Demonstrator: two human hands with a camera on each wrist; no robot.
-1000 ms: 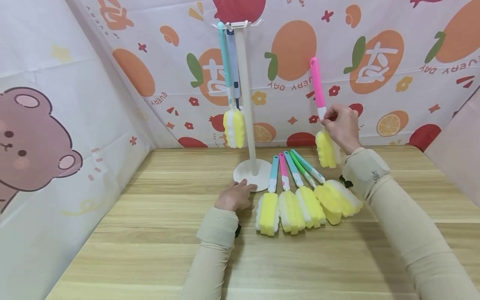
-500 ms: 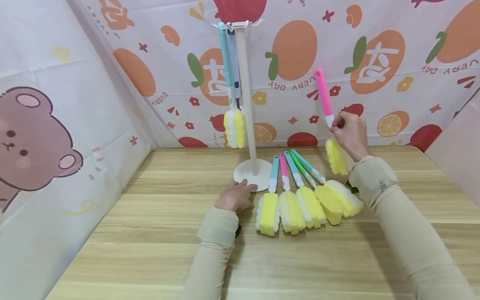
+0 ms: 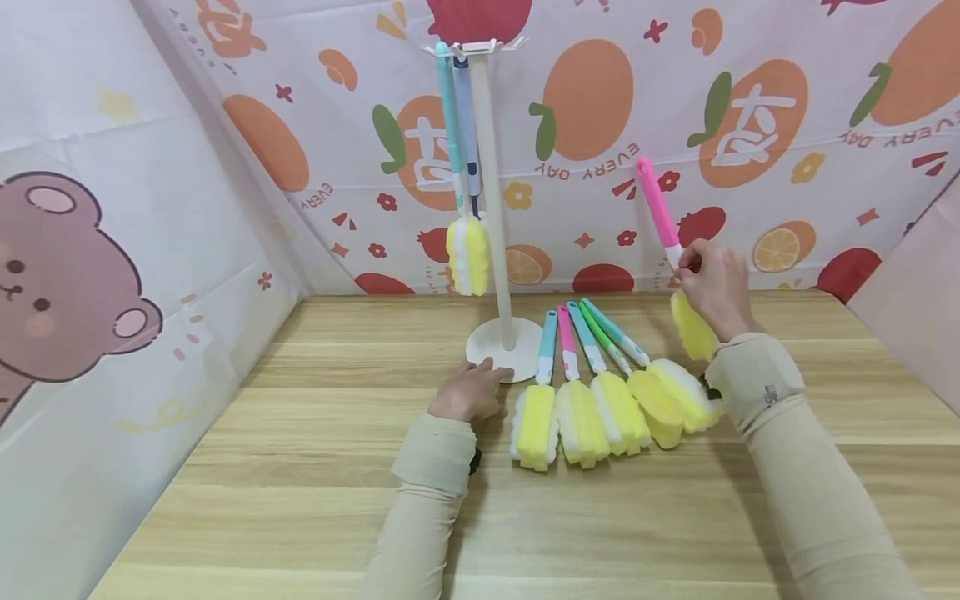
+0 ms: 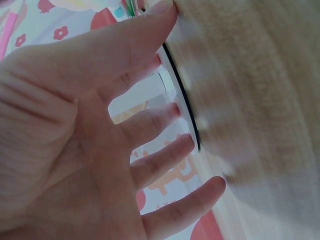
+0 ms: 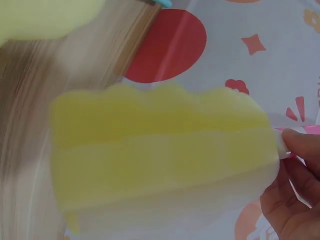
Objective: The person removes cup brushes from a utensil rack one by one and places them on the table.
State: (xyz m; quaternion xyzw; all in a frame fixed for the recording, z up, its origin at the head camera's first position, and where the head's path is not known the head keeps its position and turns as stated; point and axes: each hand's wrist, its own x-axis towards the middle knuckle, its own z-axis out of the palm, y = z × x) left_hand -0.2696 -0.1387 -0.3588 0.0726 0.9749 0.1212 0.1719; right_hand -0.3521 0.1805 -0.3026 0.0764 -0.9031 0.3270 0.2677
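Observation:
My right hand (image 3: 717,283) pinches a pink-handled sponge brush (image 3: 657,204) at the white lower part of its handle. The brush is raised off the table with its handle up, leaning left, and its yellow and white sponge head (image 5: 165,150) points down. My left hand (image 3: 471,393) rests with spread fingers on the front edge of the white stand's round base (image 3: 489,337). In the left wrist view the fingers (image 4: 162,155) are nearly straight at the base's rim. Two brushes hang from the stand's top: a teal one (image 3: 451,117) and a blue one (image 3: 467,125).
Several sponge brushes (image 3: 585,417) lie fanned out on the wooden table (image 3: 300,467), right of the stand, handles pointing to the back. White hooks (image 3: 510,46) stick out at the stand's top. A fruit-print cloth (image 3: 585,100) closes the back, and a bear-print cloth (image 3: 75,275) the left.
My right hand has moved right and down with the pink brush, which now leans more to the left. The left hand keeps its place on the base.

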